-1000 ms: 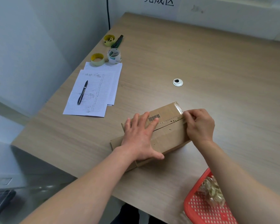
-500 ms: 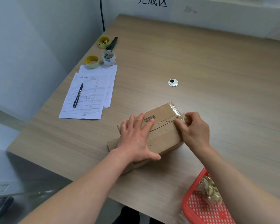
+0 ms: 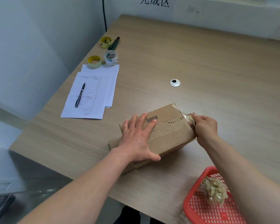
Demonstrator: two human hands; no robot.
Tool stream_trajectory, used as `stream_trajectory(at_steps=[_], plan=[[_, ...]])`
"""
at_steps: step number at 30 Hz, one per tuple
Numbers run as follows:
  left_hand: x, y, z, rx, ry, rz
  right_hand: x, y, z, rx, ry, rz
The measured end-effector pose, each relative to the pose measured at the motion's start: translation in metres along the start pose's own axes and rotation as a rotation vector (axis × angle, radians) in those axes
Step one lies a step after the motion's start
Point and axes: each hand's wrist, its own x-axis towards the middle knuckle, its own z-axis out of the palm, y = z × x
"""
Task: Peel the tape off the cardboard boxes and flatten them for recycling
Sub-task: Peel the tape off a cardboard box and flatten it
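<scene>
Your left hand [image 3: 137,139] presses flat, fingers straight, on the box [image 3: 168,133]; right hand [image 3: 204,126] pinches tape [image 3: 188,118] at its right edge; bare tabletop [image 3: 217,65] beyond.

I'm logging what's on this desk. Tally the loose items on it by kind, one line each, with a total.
Cardboard box: 1
Tape rolls, one yellow, one clear: 2
Yellow tape dispenser: 1
Lined paper sheets: at least 2, stacked
Pen: 1
Red basket holding wadded tape: 1
Total: at least 8
</scene>
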Motion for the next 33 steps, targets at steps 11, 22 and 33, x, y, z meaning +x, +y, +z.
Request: stream_trajectory(at_steps=[11, 22, 33], plan=[[0.008, -0.009, -0.009, -0.018, -0.020, 0.021, -0.003, -0.006, -0.026, 0.229, -0.269, 0.263], [-0.002, -0.022, -0.010, 0.014, -0.021, 0.175, -0.034, 0.032, -0.034, 0.062, -0.163, 0.209], [-0.001, 0.008, -0.019, -0.068, 0.009, 0.199, -0.053, 0.038, -0.029, 0.029, -0.159, 0.159]])
